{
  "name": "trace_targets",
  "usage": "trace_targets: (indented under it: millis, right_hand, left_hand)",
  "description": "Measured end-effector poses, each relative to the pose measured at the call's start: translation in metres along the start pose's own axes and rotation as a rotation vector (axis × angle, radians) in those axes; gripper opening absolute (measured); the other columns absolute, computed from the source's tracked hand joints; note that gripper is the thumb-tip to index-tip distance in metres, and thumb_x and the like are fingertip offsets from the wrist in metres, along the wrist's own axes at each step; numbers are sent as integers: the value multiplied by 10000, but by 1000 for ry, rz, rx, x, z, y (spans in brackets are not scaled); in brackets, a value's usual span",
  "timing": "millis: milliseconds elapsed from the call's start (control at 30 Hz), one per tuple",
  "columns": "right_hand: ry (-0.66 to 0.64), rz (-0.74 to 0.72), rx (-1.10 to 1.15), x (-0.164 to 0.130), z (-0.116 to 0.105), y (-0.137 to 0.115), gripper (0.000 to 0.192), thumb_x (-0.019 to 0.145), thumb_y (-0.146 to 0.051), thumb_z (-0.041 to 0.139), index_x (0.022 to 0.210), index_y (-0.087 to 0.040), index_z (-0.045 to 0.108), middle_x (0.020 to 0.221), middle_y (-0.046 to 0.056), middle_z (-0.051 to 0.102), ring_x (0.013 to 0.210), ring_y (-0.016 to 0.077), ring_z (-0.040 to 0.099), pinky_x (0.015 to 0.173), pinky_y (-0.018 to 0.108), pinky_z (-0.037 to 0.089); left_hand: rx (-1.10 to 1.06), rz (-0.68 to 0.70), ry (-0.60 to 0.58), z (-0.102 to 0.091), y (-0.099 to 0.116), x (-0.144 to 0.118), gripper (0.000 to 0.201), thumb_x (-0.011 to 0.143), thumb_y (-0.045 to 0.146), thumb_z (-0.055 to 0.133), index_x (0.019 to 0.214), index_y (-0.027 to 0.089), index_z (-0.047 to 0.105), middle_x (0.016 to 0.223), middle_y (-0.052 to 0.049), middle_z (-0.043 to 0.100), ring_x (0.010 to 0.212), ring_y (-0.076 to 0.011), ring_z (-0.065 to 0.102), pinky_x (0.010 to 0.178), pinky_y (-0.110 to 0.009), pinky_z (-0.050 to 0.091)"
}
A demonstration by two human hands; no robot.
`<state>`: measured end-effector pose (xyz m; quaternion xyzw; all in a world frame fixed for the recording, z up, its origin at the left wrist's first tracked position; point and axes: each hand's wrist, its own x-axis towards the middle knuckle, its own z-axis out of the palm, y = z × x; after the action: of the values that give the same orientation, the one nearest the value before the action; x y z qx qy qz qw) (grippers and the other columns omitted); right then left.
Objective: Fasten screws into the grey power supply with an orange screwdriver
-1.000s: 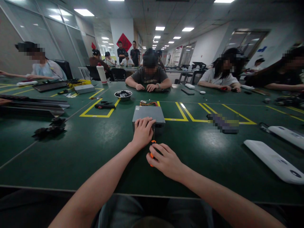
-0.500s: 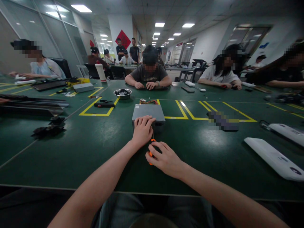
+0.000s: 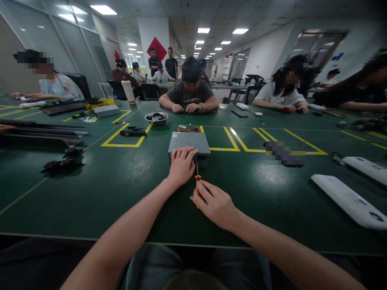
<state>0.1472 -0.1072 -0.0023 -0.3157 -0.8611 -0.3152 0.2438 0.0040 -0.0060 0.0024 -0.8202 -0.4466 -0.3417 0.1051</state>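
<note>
A grey metal computer power supply [image 3: 189,140] rests on the green table, with coloured cables [image 3: 190,129] at its far side. My left hand [image 3: 182,164] grips its near edge, fingers over the top and thumb by the front face. In my right hand [image 3: 215,201] is a screwdriver [image 3: 198,178] with an orange and black handle, pinched between thumb and fingers. Its thin shaft points away from me to the near face of the power supply. Whether the tip sits in a screw is too small to tell.
Beyond the power supply stands a metal bowl [image 3: 156,118] of small parts. A black tool [image 3: 133,132] lies left of it, dark parts [image 3: 63,163] nearer. White devices [image 3: 347,199] are at right, beside a blurred dark object [image 3: 284,154]. A co-worker [image 3: 190,90] sits opposite.
My right hand has shifted slightly right and its fingers have closed in around the screwdriver handle. The screwdriver has moved slightly right too. My left hand stays on the power supply.
</note>
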Motion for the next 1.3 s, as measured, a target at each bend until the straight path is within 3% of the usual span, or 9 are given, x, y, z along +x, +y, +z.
trace_targets:
  millis: [233,400,533,633,733,800,1000,1167,1300]
  right_hand:
    - [-65,148,-62,-7,-14,2,138,828,-130,456,904,-147,570,998,150,637,740,178,621,657,287,491]
    - [-108,524,58,-4,-15,1,150,847,-201,442,962,-139,517,858,114,628,614,169,613,456,245,437]
    - [-100,830,400,-5,-4,2,234,792,-315,535,964,-167,476,813,86,628,646,212,628,471,297,473]
    - [-108,1084,834,-4,4,4,313,706,-323,634,926,-184,461,788,52,626,641,193,626,525,320,513]
    - [-54,1429,1386,3,7,3,253,699,-261,632,862,-179,456,740,35,628,582,142,602,479,263,499]
    - [12,1588,1591,10,8,2,154,715,-206,593,803,-170,471,679,29,619,532,115,568,423,219,454]
    - [90,1694,1773,25,11,-5,118,708,-181,600,676,-173,486,609,0,536,463,69,476,319,155,312]
    - [114,1772,1889,34,11,-15,120,809,-250,513,721,-172,535,644,24,547,505,83,503,373,169,390]
    - [104,1911,2139,40,8,-18,246,879,-296,405,822,-137,584,624,11,527,472,52,477,387,140,395]
  left_hand:
    - [-8,2,6,0,-1,0,366,808,159,429,1163,229,478,1213,-54,509,1162,-220,398,985,-402,246]
    - [-12,5,5,0,-1,-1,368,804,154,434,1161,229,479,1217,-54,508,1160,-217,402,989,-403,244]
    - [-10,0,6,-1,1,-1,374,801,151,432,1164,230,477,1212,-52,512,1163,-217,402,993,-405,244]
    - [-6,1,4,-1,1,-1,366,807,159,431,1162,229,477,1215,-50,510,1169,-212,398,1001,-402,241]
    - [1,2,11,0,0,-1,367,808,158,430,1165,231,474,1216,-49,509,1172,-210,396,1009,-405,233]
    - [4,5,14,1,0,-2,370,809,156,430,1169,228,471,1220,-49,505,1174,-211,394,1011,-405,231]
    - [16,10,9,1,1,-2,385,798,144,433,1174,217,466,1217,-58,504,1175,-212,395,1029,-404,215]
    - [35,23,-2,0,1,-2,397,791,148,445,1183,206,461,1223,-64,499,1181,-222,383,1016,-397,240]
    - [52,29,1,2,0,-1,393,791,157,449,1181,201,466,1221,-62,503,1173,-224,390,1010,-402,244]
